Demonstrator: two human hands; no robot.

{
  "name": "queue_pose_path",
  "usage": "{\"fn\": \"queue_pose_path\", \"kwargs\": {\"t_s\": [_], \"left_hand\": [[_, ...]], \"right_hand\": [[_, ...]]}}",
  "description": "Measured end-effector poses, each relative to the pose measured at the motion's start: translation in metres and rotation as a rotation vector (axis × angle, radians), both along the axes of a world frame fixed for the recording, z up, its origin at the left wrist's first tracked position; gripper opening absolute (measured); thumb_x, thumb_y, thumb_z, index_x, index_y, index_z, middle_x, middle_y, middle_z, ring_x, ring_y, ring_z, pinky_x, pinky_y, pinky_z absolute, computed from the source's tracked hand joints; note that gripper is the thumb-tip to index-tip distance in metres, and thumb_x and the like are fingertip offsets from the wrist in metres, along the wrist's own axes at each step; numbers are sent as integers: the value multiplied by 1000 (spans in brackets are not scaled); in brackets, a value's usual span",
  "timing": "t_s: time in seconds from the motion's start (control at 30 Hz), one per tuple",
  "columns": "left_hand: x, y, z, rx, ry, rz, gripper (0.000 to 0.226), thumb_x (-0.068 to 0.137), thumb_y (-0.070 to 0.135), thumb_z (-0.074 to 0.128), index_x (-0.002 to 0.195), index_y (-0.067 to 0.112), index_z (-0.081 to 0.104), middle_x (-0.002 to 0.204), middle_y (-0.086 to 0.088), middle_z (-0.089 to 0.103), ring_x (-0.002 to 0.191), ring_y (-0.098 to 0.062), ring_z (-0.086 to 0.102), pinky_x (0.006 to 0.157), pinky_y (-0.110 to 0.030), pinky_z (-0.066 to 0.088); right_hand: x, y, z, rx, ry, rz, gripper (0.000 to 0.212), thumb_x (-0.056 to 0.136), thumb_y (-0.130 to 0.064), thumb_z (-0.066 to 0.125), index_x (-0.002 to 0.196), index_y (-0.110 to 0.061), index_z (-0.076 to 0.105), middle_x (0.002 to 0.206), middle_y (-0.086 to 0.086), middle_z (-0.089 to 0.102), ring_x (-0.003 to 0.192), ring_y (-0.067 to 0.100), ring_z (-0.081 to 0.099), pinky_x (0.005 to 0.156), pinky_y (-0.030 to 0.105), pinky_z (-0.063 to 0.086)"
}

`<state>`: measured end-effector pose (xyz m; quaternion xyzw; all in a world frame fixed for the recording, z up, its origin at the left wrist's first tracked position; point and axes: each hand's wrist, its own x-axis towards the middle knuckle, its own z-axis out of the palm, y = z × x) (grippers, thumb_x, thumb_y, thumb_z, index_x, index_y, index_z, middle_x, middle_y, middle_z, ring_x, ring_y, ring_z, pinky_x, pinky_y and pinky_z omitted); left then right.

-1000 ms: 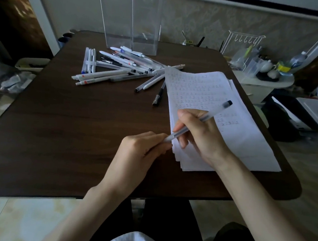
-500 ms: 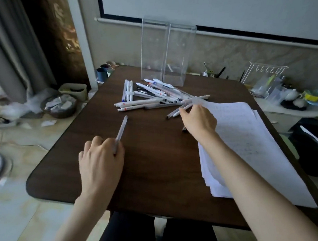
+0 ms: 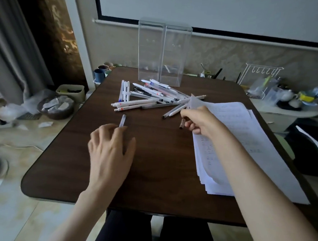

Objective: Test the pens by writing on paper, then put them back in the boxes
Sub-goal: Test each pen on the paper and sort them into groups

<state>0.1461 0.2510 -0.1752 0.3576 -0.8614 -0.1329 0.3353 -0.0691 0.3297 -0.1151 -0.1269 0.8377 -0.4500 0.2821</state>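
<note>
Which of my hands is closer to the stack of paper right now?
Right. The right hand sits at the left edge of the paper stack, gripping a dark pen; the left hand is apart from it, over a white pen.

One wide-angle view, worn on the person's head, looks forward and down from above the near edge of the dark brown wooden worktop [image 3: 151, 167]. The near half lies close. The two tall clear plastic boxes [image 3: 163, 53] stand at the far edge, before the patterned beige wall [image 3: 224, 55]. Pale glossy tiled floor [image 3: 6, 213] fills the left.
</note>
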Motion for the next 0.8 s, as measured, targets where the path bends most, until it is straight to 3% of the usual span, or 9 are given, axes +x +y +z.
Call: {"fn": "queue_pose_path", "kwargs": {"t_s": [0.17, 0.33, 0.4, 0.57, 0.7, 0.8], "left_hand": [[-42, 31, 13, 129, -9, -458, 57, 83, 63, 48, 112, 16, 62, 105, 0, 55, 99, -20, 51, 85, -36, 44], [-89, 59, 12, 196, -44, -718, 24, 93, 30, 55, 106, 10, 60, 95, -2, 58, 84, -21, 58, 72, -40, 48], [-99, 67, 8, 220, -86, -749, 21, 97, 23, 46, 108, 8, 55, 98, -2, 55, 84, -23, 57, 73, -43, 47], [-102, 70, 1, 278, -163, -878, 23, 99, 30, 36, 112, 14, 45, 102, 4, 46, 86, -17, 54, 73, -30, 41], [-98, 72, 5, 222, -156, -886, 25, 92, 51, 27, 85, 31, 39, 67, 7, 50, 58, -12, 50, 52, -25, 36], [-95, 71, 7, 176, -108, -824, 38, 88, 56, 28, 90, 24, 49, 61, 4, 52, 53, -14, 49, 50, -28, 38]], "right_hand": [[12, 68, 4, -321, -203, 304, 10, 87, -9, 61, 77, -10, 58, 66, 9, 63, 53, 11, 53, 42, 18, 38], [11, 116, -13, -403, -87, 301, 12, 74, -25, 70, 74, -17, 61, 58, 0, 48, 53, 8, 43, 47, 20, 33], [12, 123, -23, -455, -23, 253, 13, 77, -26, 68, 74, -16, 61, 58, 0, 49, 55, 8, 44, 48, 19, 34], [16, 129, -44, -578, 158, 267, 10, 82, -14, 68, 77, -7, 62, 60, 0, 57, 60, 11, 52, 56, 20, 42], [14, 130, -44, -638, 135, 319, 15, 82, -15, 66, 71, -7, 61, 55, -3, 55, 55, 8, 50, 55, 18, 40], [12, 130, -47, -677, 80, 318, 14, 81, -16, 64, 68, -12, 63, 54, 2, 53, 55, 14, 48, 54, 26, 37]]}}
